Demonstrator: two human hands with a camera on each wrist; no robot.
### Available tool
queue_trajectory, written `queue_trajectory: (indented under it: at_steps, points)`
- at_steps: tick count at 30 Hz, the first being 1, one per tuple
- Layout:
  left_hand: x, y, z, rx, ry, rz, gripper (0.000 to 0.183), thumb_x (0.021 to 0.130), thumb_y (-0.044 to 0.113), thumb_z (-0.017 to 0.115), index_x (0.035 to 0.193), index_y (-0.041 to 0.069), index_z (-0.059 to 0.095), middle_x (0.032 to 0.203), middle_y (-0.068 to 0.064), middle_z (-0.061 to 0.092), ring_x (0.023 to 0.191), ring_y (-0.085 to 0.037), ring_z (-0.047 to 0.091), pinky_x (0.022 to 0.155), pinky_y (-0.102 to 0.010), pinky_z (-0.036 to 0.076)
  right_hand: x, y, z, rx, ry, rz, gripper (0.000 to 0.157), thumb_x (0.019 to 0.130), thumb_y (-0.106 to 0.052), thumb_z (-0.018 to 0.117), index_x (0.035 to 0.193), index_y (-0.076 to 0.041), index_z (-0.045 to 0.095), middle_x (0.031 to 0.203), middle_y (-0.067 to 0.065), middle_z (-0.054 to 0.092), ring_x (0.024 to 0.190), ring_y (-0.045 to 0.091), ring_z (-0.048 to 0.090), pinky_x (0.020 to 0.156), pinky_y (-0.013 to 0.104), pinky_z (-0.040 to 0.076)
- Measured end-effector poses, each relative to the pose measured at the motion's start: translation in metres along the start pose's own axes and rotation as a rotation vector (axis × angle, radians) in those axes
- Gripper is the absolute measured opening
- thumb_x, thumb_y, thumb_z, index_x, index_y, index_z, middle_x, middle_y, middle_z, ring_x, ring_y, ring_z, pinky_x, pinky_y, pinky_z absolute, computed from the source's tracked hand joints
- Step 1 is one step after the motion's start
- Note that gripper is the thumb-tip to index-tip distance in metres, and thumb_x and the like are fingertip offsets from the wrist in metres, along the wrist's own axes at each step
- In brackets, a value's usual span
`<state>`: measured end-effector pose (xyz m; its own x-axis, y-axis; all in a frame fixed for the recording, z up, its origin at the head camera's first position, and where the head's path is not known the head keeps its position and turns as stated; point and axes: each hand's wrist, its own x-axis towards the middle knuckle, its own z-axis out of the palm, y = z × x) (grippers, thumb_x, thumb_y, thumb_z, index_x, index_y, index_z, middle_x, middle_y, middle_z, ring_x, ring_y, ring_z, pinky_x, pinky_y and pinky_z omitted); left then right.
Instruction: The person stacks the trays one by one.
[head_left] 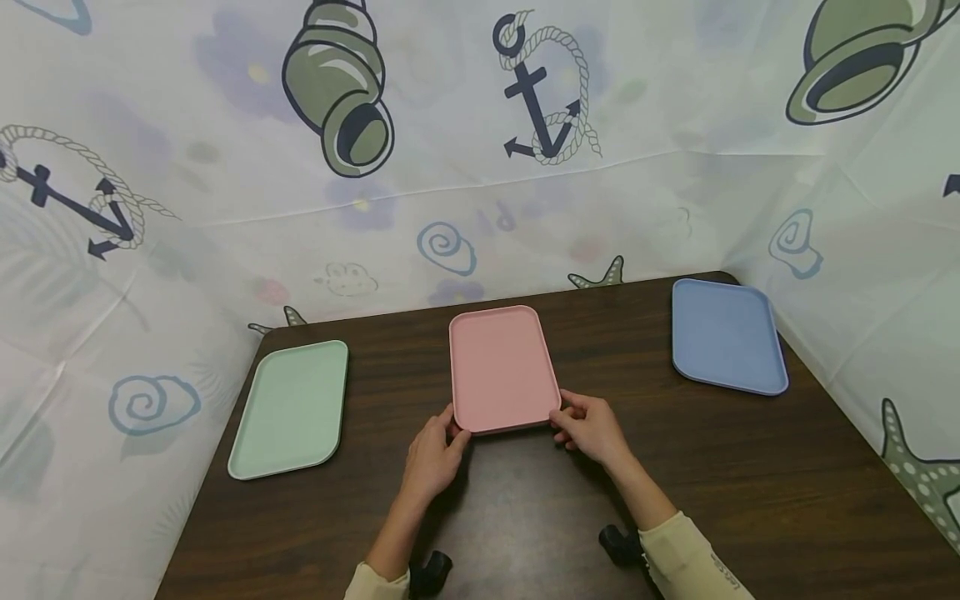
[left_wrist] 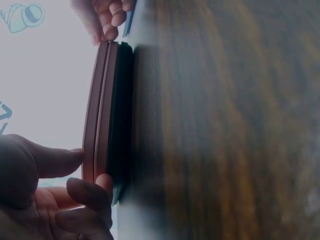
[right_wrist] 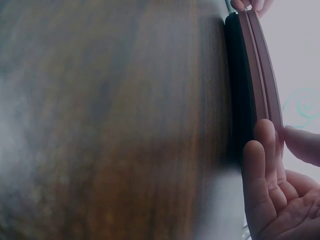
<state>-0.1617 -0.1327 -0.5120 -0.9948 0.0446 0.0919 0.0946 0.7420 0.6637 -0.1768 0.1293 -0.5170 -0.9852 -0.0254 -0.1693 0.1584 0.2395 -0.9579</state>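
Observation:
A pink rectangular tray (head_left: 504, 368) sits at the middle of the dark wooden table, one short side towards me. At its near left corner my left hand (head_left: 433, 457) grips the rim, the thumb at the upper edge and fingers at the side and below. My right hand (head_left: 594, 429) pinches the near right corner in a similar way. Seen edge-on in the left wrist view, the pink tray (left_wrist: 95, 115) shows two reddish layers with a dark band beneath. Whether these are stacked trays or one rim, I cannot tell.
On the left of the table (head_left: 525, 517) lies a green tray (head_left: 291, 410). A blue tray (head_left: 727, 335) lies near the right edge. Patterned white cloth (head_left: 450, 192) hangs behind and along both sides. Black wrist mounts (head_left: 621, 545) are under my forearms.

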Motion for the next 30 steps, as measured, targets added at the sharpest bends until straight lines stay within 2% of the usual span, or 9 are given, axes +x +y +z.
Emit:
queue_trajectory:
  at_steps: [10,20,25,30]
  points:
    - [-0.002,-0.001,0.000,-0.002,-0.019,0.018,0.045,0.090,0.018,0.069,0.132,0.006,0.058,0.080,0.002,0.052,0.068,-0.015,0.046,0.064,-0.036,0.038,-0.002,-0.002,0.001,-0.021,0.004,-0.005,0.051,0.092,-0.007,0.067,0.138,0.008,0.050,0.081,0.016,0.069,0.063,0.025,0.069,0.055,0.034,0.055]
    - [-0.005,-0.007,0.001,-0.026,-0.090,0.009,0.064,0.092,0.026,0.067,0.144,-0.002,0.044,0.087,0.001,0.058,0.076,-0.016,0.051,0.073,-0.040,0.042,-0.004,-0.003,0.001,-0.025,0.003,0.005,0.052,0.092,-0.008,0.067,0.138,0.007,0.050,0.081,0.014,0.070,0.063,0.025,0.069,0.055,0.034,0.055]
    - [-0.013,-0.007,0.001,-0.049,-0.107,0.002,0.062,0.092,0.026,0.067,0.142,-0.002,0.046,0.088,-0.001,0.061,0.078,-0.019,0.053,0.073,-0.040,0.043,-0.005,0.000,-0.001,-0.029,-0.014,0.009,0.054,0.093,-0.012,0.068,0.139,0.006,0.049,0.081,0.013,0.071,0.063,0.024,0.069,0.055,0.035,0.055]
    - [-0.023,-0.003,0.000,-0.086,-0.132,-0.033,0.065,0.093,0.028,0.067,0.142,-0.008,0.043,0.092,-0.002,0.062,0.073,-0.014,0.050,0.070,-0.036,0.042,-0.009,0.003,-0.009,-0.005,-0.028,0.013,0.054,0.094,-0.013,0.066,0.140,0.007,0.047,0.085,0.016,0.071,0.065,0.025,0.069,0.056,0.035,0.055]
